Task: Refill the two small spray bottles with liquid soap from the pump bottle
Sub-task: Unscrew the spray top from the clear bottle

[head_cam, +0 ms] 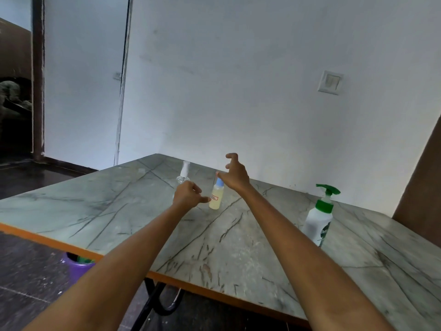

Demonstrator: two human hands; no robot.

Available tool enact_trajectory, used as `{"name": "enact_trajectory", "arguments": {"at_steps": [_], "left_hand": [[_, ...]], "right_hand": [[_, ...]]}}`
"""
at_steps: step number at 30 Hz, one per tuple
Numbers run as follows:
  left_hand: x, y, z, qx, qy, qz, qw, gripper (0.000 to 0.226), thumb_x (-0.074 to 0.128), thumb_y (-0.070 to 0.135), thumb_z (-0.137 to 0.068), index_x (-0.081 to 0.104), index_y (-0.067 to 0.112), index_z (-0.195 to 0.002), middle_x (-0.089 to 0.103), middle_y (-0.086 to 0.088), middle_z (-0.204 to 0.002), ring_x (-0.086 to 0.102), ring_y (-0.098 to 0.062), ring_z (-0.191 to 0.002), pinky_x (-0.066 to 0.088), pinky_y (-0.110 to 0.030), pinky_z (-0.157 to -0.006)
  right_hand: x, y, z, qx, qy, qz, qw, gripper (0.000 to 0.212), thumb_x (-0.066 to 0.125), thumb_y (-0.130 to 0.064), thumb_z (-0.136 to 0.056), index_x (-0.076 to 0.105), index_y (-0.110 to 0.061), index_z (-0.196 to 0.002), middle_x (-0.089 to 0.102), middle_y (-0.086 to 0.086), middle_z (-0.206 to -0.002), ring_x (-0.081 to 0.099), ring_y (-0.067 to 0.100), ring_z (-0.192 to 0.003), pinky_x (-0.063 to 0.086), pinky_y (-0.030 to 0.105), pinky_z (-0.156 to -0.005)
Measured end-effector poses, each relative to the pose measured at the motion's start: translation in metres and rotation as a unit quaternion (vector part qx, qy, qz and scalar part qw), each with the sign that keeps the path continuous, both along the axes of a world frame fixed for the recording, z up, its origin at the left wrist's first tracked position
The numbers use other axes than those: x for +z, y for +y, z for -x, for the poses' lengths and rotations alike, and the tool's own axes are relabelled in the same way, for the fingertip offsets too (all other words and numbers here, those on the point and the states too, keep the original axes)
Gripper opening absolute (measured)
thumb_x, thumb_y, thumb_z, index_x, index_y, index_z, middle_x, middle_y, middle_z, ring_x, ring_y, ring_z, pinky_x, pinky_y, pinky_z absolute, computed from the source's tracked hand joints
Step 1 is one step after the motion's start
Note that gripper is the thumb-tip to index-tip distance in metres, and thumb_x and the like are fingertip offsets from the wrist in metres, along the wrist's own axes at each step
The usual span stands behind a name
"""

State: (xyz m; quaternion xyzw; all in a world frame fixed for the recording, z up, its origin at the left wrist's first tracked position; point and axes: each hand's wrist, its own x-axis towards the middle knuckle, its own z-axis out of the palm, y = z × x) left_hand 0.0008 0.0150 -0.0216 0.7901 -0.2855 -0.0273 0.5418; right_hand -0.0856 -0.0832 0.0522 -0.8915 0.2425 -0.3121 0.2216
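Observation:
A small spray bottle (216, 196) with yellowish liquid, a blue cap and a red-edged label stands upright mid-table. My right hand (235, 174) hovers over its cap, fingers spread and curved, thumb tip near the cap. My left hand (189, 195) is just left of the bottle, fingers loosely curled, thumb almost touching its side. A second, clear spray bottle (184, 174) with a white nozzle stands behind my left hand, partly hidden. The white pump bottle (319, 218) with a green pump head stands at the right.
The grey marble-pattern table (143, 211) has an orange front edge. A purple bucket (76, 266) sits on the floor under its left side. A white wall with a switch plate (330, 82) is behind; a brown panel (422, 199) leans at the right.

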Motion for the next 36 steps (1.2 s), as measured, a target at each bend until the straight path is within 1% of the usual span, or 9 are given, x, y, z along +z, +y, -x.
{"name": "enact_trajectory", "arguments": {"at_steps": [3, 6, 11, 13, 16, 19, 24, 29, 36], "left_hand": [[-0.003, 0.018, -0.012, 0.031, 0.007, 0.000, 0.999, 0.037, 0.084, 0.024, -0.064, 0.069, 0.002, -0.090, 0.069, -0.012, -0.092, 0.063, -0.022, -0.082, 0.053, -0.031, -0.077], [-0.005, 0.030, -0.028, 0.110, -0.002, 0.017, 0.994, 0.043, 0.082, 0.021, -0.067, 0.064, 0.002, -0.101, 0.067, -0.014, -0.103, 0.062, -0.026, -0.094, 0.047, -0.032, -0.077], [-0.005, 0.032, -0.050, 0.112, -0.009, 0.002, 0.994, 0.080, 0.085, 0.024, -0.062, 0.044, 0.005, -0.128, 0.049, -0.017, -0.130, 0.048, -0.031, -0.119, 0.042, -0.037, -0.097], [-0.006, 0.030, -0.051, 0.075, -0.017, -0.003, 0.997, 0.083, 0.084, 0.023, -0.065, 0.040, 0.003, -0.133, 0.047, -0.017, -0.135, 0.046, -0.030, -0.124, 0.040, -0.035, -0.099], [-0.011, 0.025, -0.052, 0.053, -0.058, -0.009, 0.997, 0.067, 0.081, 0.023, -0.069, 0.050, 0.001, -0.124, 0.057, -0.016, -0.124, 0.054, -0.027, -0.110, 0.042, -0.031, -0.086], [-0.013, 0.022, -0.049, 0.071, -0.093, 0.016, 0.993, 0.047, 0.080, 0.020, -0.070, 0.058, 0.000, -0.106, 0.064, -0.017, -0.106, 0.056, -0.022, -0.088, 0.041, -0.029, -0.072], [-0.003, 0.031, -0.037, 0.102, -0.145, 0.075, 0.981, 0.049, 0.081, 0.031, -0.068, 0.060, 0.009, -0.106, 0.065, -0.007, -0.106, 0.059, -0.022, -0.094, 0.048, -0.032, -0.074], [0.009, 0.041, 0.003, 0.103, -0.232, 0.099, 0.962, 0.049, 0.074, 0.052, -0.068, 0.058, 0.018, -0.099, 0.061, 0.005, -0.097, 0.057, -0.016, -0.091, 0.049, -0.032, -0.069], [0.018, 0.026, 0.068, -0.069, -0.196, 0.124, 0.970, 0.059, 0.072, 0.067, -0.055, 0.056, 0.021, -0.088, 0.064, 0.004, -0.078, 0.061, -0.014, -0.069, 0.051, -0.029, -0.064]], "right_hand": [[0.007, 0.013, -0.010, 0.041, -0.079, 0.021, 0.996, 0.047, 0.061, -0.011, -0.086, 0.040, -0.009, -0.128, 0.058, 0.016, -0.117, 0.057, 0.028, -0.104, 0.046, 0.035, -0.088], [0.011, 0.029, -0.027, 0.078, -0.123, 0.012, 0.989, 0.040, 0.058, -0.007, -0.087, 0.044, -0.008, -0.124, 0.062, 0.017, -0.113, 0.055, 0.020, -0.086, 0.047, 0.032, -0.082], [0.004, 0.046, -0.058, 0.132, 0.005, -0.014, 0.991, 0.063, 0.062, -0.014, -0.088, 0.027, -0.013, -0.140, 0.050, 0.019, -0.131, 0.053, 0.029, -0.115, 0.044, 0.032, -0.093], [-0.002, 0.050, -0.067, 0.131, 0.028, -0.017, 0.991, 0.066, 0.061, -0.011, -0.087, 0.024, -0.014, -0.142, 0.053, 0.018, -0.124, 0.054, 0.030, -0.112, 0.043, 0.028, -0.084], [-0.009, 0.056, -0.074, 0.113, 0.019, -0.003, 0.993, 0.062, 0.060, -0.003, -0.085, 0.030, -0.013, -0.138, 0.059, 0.018, -0.107, 0.059, 0.031, -0.098, 0.042, 0.027, -0.074], [-0.010, 0.061, -0.073, 0.122, 0.017, 0.017, 0.992, 0.058, 0.060, 0.000, -0.084, 0.034, -0.013, -0.134, 0.062, 0.019, -0.097, 0.062, 0.030, -0.091, 0.050, 0.033, -0.081], [0.013, 0.067, -0.052, 0.146, -0.014, 0.019, 0.989, 0.053, 0.060, 0.000, -0.084, 0.037, -0.009, -0.131, 0.064, 0.018, -0.091, 0.063, 0.029, -0.087, 0.049, 0.031, -0.078], [0.041, 0.064, -0.002, 0.141, -0.041, 0.004, 0.989, 0.055, 0.064, -0.001, -0.081, 0.039, -0.010, -0.130, 0.050, -0.005, -0.067, 0.052, 0.005, -0.063, 0.042, 0.012, -0.062], [0.048, 0.041, 0.080, 0.080, -0.012, -0.028, 0.996, 0.060, 0.070, -0.008, -0.079, 0.039, -0.012, -0.130, 0.055, 0.011, -0.096, 0.062, 0.026, -0.090, 0.054, 0.035, -0.088]]}}
